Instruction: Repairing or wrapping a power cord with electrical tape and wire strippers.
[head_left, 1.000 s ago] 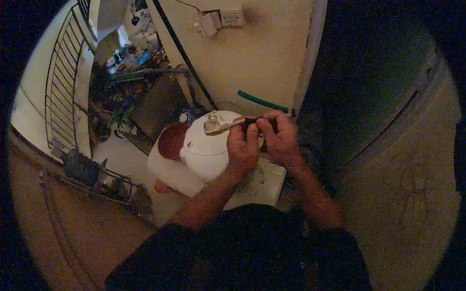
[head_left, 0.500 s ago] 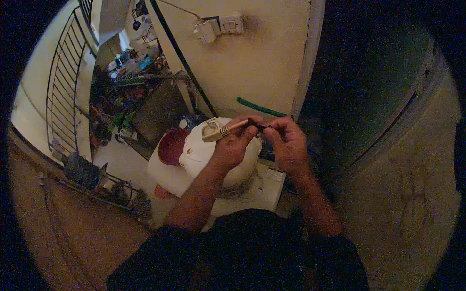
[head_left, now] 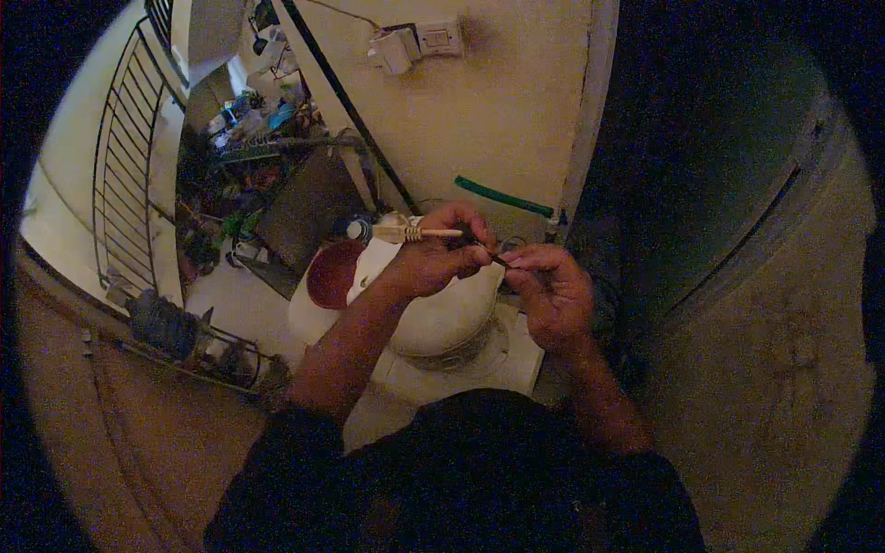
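Observation:
A beige electrical plug with a ribbed neck and a short length of pale cord sticks out to the left of my left hand. My left fingers are closed round the cord, where it turns dark. The fingertips of my right hand pinch a thin dark strand that runs between the two hands; whether it is wire or tape I cannot tell. Both hands are held above a rounded white appliance body, which stands on a flat white base.
A dark red bowl sits left of the white body, by a bottle with a pale cap. A green hose lies against the wall under a socket with a plugged-in adapter. A motor-like machine stands at left.
My left hand has turned, and the plug has swung up and left to lie nearly level. The right hand has dropped slightly. The view has shifted a little.

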The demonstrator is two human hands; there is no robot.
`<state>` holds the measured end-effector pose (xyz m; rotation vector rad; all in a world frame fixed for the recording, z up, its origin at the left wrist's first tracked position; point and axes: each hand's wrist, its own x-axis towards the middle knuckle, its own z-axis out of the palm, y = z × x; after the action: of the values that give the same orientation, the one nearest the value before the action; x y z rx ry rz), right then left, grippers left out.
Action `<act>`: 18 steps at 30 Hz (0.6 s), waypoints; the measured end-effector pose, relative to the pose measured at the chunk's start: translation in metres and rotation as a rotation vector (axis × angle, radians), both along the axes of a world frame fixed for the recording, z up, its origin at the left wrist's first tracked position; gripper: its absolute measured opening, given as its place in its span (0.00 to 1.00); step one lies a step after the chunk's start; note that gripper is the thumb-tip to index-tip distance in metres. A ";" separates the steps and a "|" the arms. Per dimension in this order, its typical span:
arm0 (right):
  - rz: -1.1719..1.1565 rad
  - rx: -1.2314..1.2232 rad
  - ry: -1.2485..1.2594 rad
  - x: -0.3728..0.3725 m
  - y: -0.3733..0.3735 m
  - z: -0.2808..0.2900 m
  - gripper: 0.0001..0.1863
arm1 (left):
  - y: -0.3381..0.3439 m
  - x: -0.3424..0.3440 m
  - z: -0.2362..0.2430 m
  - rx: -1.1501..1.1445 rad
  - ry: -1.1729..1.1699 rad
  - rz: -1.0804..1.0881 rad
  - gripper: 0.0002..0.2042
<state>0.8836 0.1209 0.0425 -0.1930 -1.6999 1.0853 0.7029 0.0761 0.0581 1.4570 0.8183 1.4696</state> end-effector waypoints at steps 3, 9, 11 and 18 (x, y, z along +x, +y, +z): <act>0.002 -0.080 0.020 0.004 0.000 -0.003 0.05 | 0.000 0.002 0.012 -0.067 0.083 -0.046 0.08; 0.049 -0.184 0.109 0.011 -0.001 -0.003 0.06 | 0.013 -0.005 0.016 0.038 0.215 -0.164 0.07; 0.013 -0.163 0.088 0.014 -0.003 -0.004 0.06 | 0.020 -0.003 0.013 0.041 0.163 -0.187 0.06; -0.188 0.318 -0.045 0.017 -0.024 0.009 0.06 | 0.029 0.003 -0.003 0.087 -0.089 -0.308 0.10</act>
<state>0.9008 0.0972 0.0515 -0.1714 -1.8286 0.6670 0.7061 0.1052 0.0551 1.4949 0.4563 1.3369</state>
